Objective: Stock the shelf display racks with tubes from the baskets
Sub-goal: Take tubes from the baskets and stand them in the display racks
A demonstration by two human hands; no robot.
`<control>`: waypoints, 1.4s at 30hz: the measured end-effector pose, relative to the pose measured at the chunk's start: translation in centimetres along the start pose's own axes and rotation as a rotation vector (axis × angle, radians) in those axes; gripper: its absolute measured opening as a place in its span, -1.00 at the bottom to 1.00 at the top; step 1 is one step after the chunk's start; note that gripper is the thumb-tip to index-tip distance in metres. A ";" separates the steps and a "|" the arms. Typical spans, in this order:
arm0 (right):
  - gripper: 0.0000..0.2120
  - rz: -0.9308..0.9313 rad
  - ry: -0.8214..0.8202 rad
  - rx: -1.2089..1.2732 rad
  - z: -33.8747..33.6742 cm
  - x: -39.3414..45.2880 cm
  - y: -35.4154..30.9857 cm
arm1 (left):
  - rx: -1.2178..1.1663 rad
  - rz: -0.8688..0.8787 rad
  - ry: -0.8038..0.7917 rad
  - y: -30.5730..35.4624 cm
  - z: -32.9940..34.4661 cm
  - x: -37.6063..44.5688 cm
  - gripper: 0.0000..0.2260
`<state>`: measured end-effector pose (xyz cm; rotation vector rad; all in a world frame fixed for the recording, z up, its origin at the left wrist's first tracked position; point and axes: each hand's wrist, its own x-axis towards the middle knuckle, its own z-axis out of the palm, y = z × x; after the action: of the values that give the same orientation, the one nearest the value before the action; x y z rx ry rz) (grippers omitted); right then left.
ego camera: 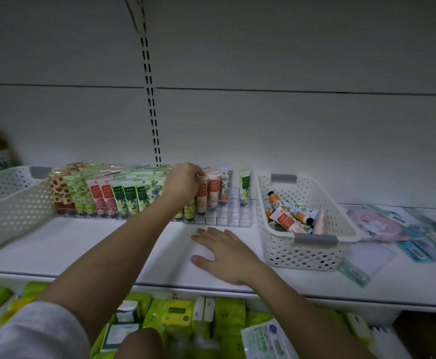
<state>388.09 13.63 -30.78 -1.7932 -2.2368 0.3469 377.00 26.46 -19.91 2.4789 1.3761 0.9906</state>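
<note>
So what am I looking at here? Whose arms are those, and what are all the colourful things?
This is one picture from a camera worn on a person's head, looking down at their own arms. They are filling a shop shelf. The left hand reaches into a clear rack of colourful tubes standing in rows, its fingers pinching at the top of an orange tube. The right hand rests flat and empty on the shelf. The white basket on the right holds more tubes waiting. Another white basket sits on the left.
</note>
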 end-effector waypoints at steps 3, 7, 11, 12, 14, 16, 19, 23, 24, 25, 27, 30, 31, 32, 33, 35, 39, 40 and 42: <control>-0.38 -0.003 -0.003 0.010 -0.2 0.0 -0.1 | 0.029 0.043 -0.015 0.3 0.1 0.0 -0.85; -0.43 -0.032 0.035 0.172 -1.7 -1.1 -1.3 | 0.029 0.121 0.068 0.8 -0.2 0.3 -0.81; -0.62 -0.158 0.267 0.393 -6.0 -3.2 -3.9 | -0.097 0.176 0.139 2.7 -0.7 0.7 -0.78; -0.67 -0.189 0.352 0.429 -7.5 -3.8 -4.2 | -0.147 0.176 0.138 3.5 -0.7 0.6 -0.80; -0.76 -0.201 0.541 0.480 -10.7 -4.9 -4.1 | -0.247 0.180 0.104 5.3 -0.5 0.2 -0.81; -0.80 -0.128 0.683 0.492 -13.5 -5.9 -2.8 | -0.336 0.201 0.041 7.1 0.0 -0.4 -0.82; -0.82 0.081 0.775 0.469 -16.4 -7.0 0.9 | -0.409 0.216 -0.051 9.6 1.3 -1.5 -0.82; -0.84 0.336 0.800 0.439 -18.0 -8.2 6.1 | -0.524 0.201 -0.143 12.6 3.7 -2.2 -0.80; -0.83 0.374 0.809 0.430 -18.0 -8.6 7.1 | -0.536 0.195 -0.174 13.2 4.3 -2.3 -0.79; -0.83 0.401 0.817 0.426 -17.9 -8.9 8.0 | -0.535 0.187 -0.206 13.8 4.9 -2.3 -0.78; -0.82 0.433 0.828 0.445 -17.5 -9.5 9.3 | -0.483 0.167 -0.287 14.7 6.1 -2.4 -0.73; -0.78 0.455 0.854 0.510 -16.6 -9.7 10.5 | -0.290 0.138 -0.426 15.6 7.1 -1.8 -0.61; -0.77 0.456 0.864 0.531 -16.4 -9.6 10.7 | -0.232 0.127 -0.476 15.9 7.1 -1.5 -0.58; -0.76 0.456 0.871 0.554 -16.1 -9.5 10.8 | -0.185 0.115 -0.529 16.1 7.0 -1.3 -0.56; -0.76 0.455 0.874 0.578 -15.9 -9.3 10.9 | -0.144 0.105 -0.582 16.5 6.9 -1.1 -0.54; -0.77 0.450 0.870 0.622 -15.6 -9.1 11.0 | -0.074 0.089 -0.672 17.1 6.9 -1.0 -0.48; -0.76 0.436 0.884 0.673 -15.3 -9.1 11.3 | 0.043 0.063 -0.765 17.9 7.5 -1.2 -0.44; -0.74 0.439 0.885 0.679 -15.3 -9.2 11.3 | 0.058 0.057 -0.773 17.9 7.6 -1.2 -0.43; -0.73 0.446 0.878 0.676 -15.2 -9.2 11.3 | 0.051 0.051 -0.777 17.8 7.8 -1.2 -0.39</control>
<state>405.55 7.48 -20.79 -1.5803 -0.9666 0.2675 393.88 16.81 -19.17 2.5025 1.0691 -0.0483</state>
